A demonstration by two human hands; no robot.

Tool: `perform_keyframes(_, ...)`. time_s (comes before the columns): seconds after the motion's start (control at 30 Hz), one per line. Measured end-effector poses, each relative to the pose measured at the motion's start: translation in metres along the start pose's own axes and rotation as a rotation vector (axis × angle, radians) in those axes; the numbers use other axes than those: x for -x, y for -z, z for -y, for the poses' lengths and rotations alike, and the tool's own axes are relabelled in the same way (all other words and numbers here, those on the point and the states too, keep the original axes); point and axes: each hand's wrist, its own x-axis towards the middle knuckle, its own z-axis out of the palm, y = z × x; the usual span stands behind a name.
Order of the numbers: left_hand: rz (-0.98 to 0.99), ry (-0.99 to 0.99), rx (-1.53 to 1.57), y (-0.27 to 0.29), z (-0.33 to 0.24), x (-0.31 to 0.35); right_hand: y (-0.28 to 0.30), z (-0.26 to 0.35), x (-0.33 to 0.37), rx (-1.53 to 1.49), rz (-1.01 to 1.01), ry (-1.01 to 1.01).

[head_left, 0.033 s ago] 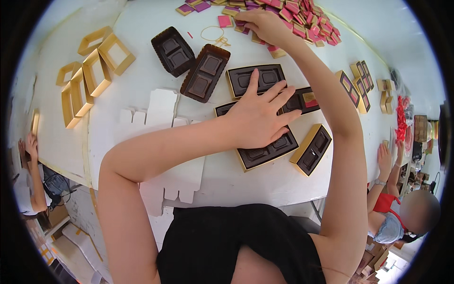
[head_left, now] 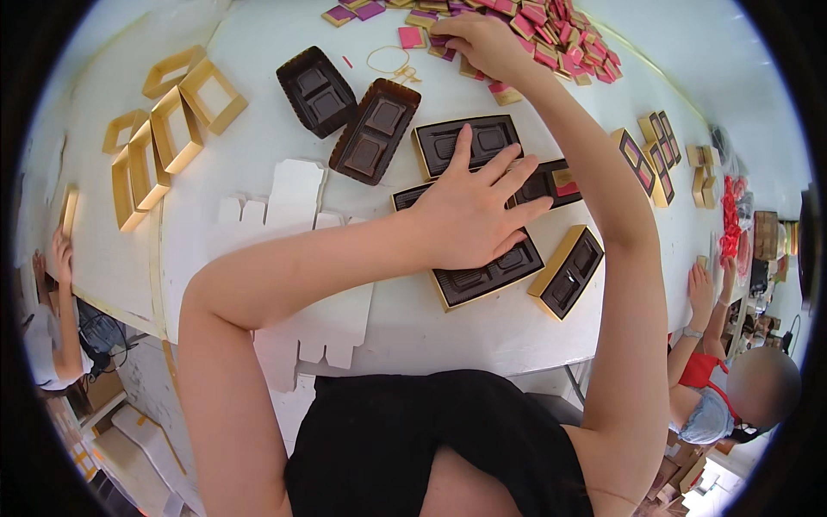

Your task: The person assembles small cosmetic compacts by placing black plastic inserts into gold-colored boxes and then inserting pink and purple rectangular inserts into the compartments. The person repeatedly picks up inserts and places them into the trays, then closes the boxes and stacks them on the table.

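Note:
My left hand (head_left: 482, 215) lies with fingers spread across several gold boxes with dark brown two-hollow trays. Its fingertips reach toward the far box (head_left: 469, 142) and the box with one pink square in it (head_left: 564, 183). A nearer box (head_left: 491, 274) is partly under the palm. My right hand (head_left: 482, 43) reaches to the near edge of a heap of small pink, purple and gold wrapped squares (head_left: 551, 39). Its fingers are bent down among them, and what they pinch is hidden. A narrow gold box (head_left: 567, 274) stands apart at the right.
Two loose brown trays (head_left: 376, 131) and a gold elastic loop (head_left: 389, 62) lie beyond my left arm. White cut cardboard (head_left: 293, 202) sits under that forearm. Gold frames (head_left: 177, 129) stand at left, filled boxes (head_left: 659, 155) at right. Co-workers' hands (head_left: 702, 289) show on both sides.
My hands stay in nearly the same places. At the far left, a co-worker's hand has moved up slightly, near a gold strip.

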Motion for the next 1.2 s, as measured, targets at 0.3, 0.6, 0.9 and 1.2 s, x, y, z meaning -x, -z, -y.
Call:
perform_keyframes(0.3, 0.092, 0.164, -0.167, 0.001, -0.006, 0.004, 0.150, 0.098, 0.139, -0.290, 0.147, -0.207)
perform_keyframes(0.6, 0.072, 0.100, -0.161, 0.005, -0.002, 0.000, 0.126, 0.131, 0.175, -0.047, 0.289, -0.092)
perform_keyframes(0.9, -0.004, 0.081, -0.145, 0.008, -0.002, 0.002, 0.147, 0.095, 0.203, -0.057, 0.361, -0.219)
perform_keyframes(1.2, 0.408, 0.112, -0.119, 0.042, -0.023, 0.025, 0.126, 0.044, 0.155, 0.007, -0.093, -0.457)
